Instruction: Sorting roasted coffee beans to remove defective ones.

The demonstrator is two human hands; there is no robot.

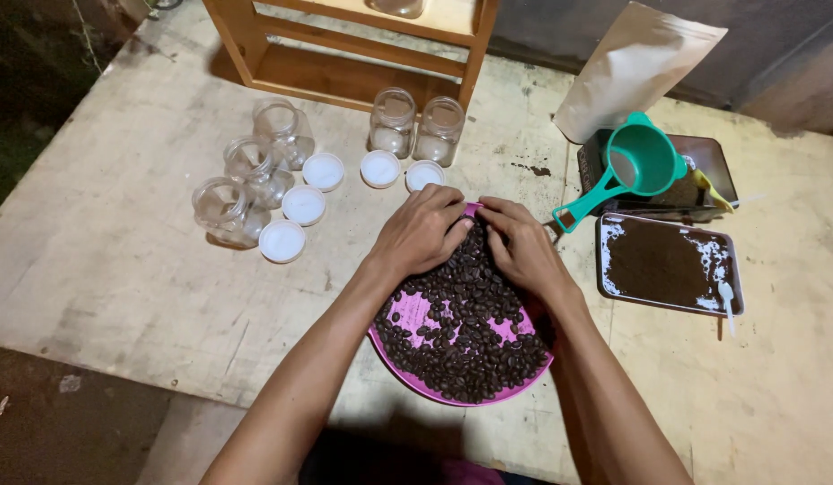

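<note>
Fingers (452,216) of both hands lie spread, palms down, on the coffee beans (466,332) at the far edge of the pink plate (407,310); left hand (421,232) and right hand (522,247) nearly touch, forearms converging.

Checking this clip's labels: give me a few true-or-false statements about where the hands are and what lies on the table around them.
1. Both hands rest on dark coffee beans in a pink plate. True: the left hand and right hand lie on the far part of the pile.
2. The glass jars have their lids on. False: the white lids lie on the table beside the open jars.
3. A teal funnel sits to the right of the hands. True.
4. The rectangular tray holds whole beans. False: it holds dark ground powder.
5. The right hand holds a spoon. False: it holds no spoon.
</note>
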